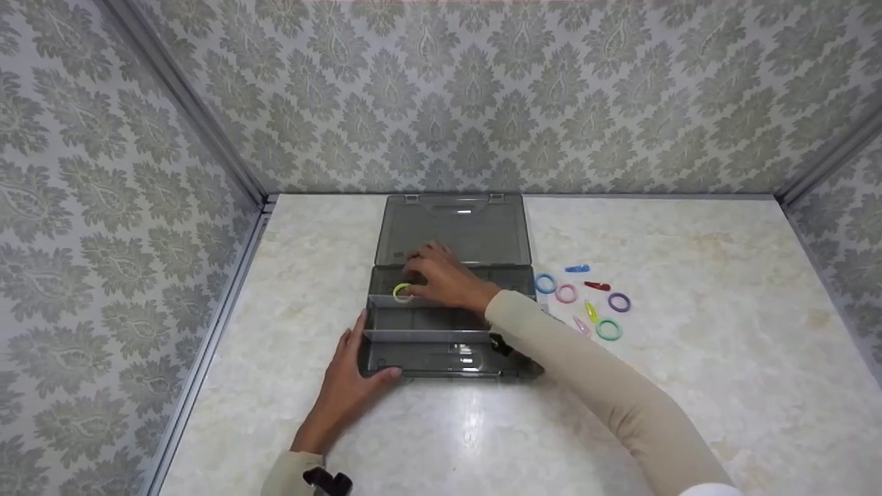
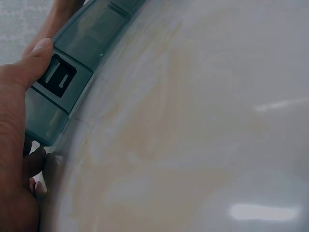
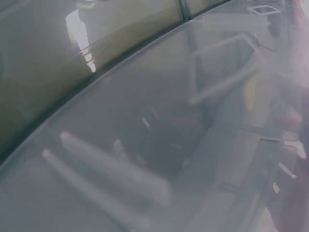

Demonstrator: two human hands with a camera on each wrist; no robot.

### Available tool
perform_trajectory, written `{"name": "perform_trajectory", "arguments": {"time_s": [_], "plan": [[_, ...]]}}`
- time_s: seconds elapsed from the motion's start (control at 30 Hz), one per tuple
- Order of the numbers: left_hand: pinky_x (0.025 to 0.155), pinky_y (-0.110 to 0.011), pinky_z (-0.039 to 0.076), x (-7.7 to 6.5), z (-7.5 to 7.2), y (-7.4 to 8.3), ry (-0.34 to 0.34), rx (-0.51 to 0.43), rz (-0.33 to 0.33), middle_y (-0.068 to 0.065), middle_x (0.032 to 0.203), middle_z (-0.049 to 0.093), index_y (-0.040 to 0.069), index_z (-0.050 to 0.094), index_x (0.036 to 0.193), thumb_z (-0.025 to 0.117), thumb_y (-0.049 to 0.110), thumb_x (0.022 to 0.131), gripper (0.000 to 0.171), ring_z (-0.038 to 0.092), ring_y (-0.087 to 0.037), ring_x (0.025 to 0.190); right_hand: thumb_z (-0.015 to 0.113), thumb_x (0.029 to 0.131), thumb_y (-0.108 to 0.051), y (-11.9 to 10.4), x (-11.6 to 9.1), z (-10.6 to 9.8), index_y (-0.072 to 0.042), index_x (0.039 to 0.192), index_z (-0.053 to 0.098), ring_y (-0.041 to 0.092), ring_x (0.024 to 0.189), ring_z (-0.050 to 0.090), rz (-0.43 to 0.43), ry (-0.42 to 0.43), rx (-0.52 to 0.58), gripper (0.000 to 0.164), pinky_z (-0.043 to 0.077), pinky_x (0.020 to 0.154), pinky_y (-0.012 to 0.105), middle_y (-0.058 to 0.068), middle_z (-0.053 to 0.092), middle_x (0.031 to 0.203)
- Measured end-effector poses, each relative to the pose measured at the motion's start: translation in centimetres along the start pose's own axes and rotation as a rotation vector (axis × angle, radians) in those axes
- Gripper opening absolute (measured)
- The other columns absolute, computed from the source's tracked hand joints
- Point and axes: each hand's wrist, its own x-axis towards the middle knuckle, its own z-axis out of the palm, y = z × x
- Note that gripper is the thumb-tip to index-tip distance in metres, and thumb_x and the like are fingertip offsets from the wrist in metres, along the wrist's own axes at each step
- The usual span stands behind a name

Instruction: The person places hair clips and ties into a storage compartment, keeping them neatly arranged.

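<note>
A grey see-through divider box (image 1: pixel 413 355) lies on the table with its lid (image 1: pixel 451 231) folded back toward the wall. Over the back compartment, my right hand (image 1: pixel 448 279) pinches a yellow hair tie (image 1: pixel 395 292) near the left end, where it overlaps the divider. My left hand (image 1: pixel 344 382) grips the front left corner of the box, thumb on the front wall and fingers along the side. The left wrist view shows that thumb (image 2: pixel 38 60) beside a black latch (image 2: pixel 58 76). Blur and glare fill the right wrist view, with a yellow patch at its right.
Right of the box lie blue (image 1: pixel 545 292), pink (image 1: pixel 566 302), purple (image 1: pixel 619 311) and green (image 1: pixel 609 339) hair ties. Among them are blue (image 1: pixel 577 269), red (image 1: pixel 597 286), yellow (image 1: pixel 591 311) and pink (image 1: pixel 581 325) hair clips. Patterned walls (image 1: pixel 475 96) bound the table.
</note>
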Motion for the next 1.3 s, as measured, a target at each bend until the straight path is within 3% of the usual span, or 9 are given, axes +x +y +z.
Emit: {"name": "perform_trajectory", "arguments": {"time_s": [0.2,0.43,0.8,1.3], "plan": [[0.125,-0.074,0.029,0.0,0.1,0.1,-0.001,-0.004,-0.004,-0.025,0.179,0.022,0.036,0.014,0.179,0.089,0.062,0.088,0.12,0.021,-0.049,0.165,0.081,0.104,-0.022,0.6,-0.9,-1.3,-0.003,0.13,0.079,0.034,0.138,0.052,-0.052,-0.017,-0.045,0.033,0.043,0.116,0.057,0.018,0.063,0.149],[0.126,-0.075,0.027,0.4,0.2,0.2,-0.006,0.019,0.009,-0.026,0.179,0.024,0.028,0.016,0.179,0.088,0.059,0.091,0.118,0.018,-0.052,0.166,0.082,0.103,-0.02,1.4,-2.6,-3.0,-0.004,0.13,0.079,0.036,0.137,0.053,-0.084,-0.002,-0.101,0.031,0.043,0.116,0.057,0.019,0.064,0.147],[0.125,-0.075,0.029,0.2,0.2,0.0,0.01,0.023,0.02,-0.026,0.179,0.025,0.029,0.016,0.179,0.09,0.06,0.088,0.121,0.019,-0.05,0.166,0.083,0.101,-0.016,3.4,-5.1,-4.2,-0.001,0.123,0.079,0.038,0.134,0.055,-0.101,0.044,-0.095,0.027,0.043,0.114,0.057,0.022,0.066,0.143],[0.125,-0.075,0.028,0.1,0.2,0.0,0.011,0.031,0.025,-0.027,0.179,0.024,0.03,0.016,0.179,0.089,0.058,0.09,0.119,0.018,-0.051,0.166,0.081,0.103,-0.017,5.1,-9.6,-5.4,-0.003,0.128,0.08,0.036,0.136,0.053,-0.007,0.066,-0.033,0.028,0.044,0.115,0.06,0.02,0.064,0.145]]}}
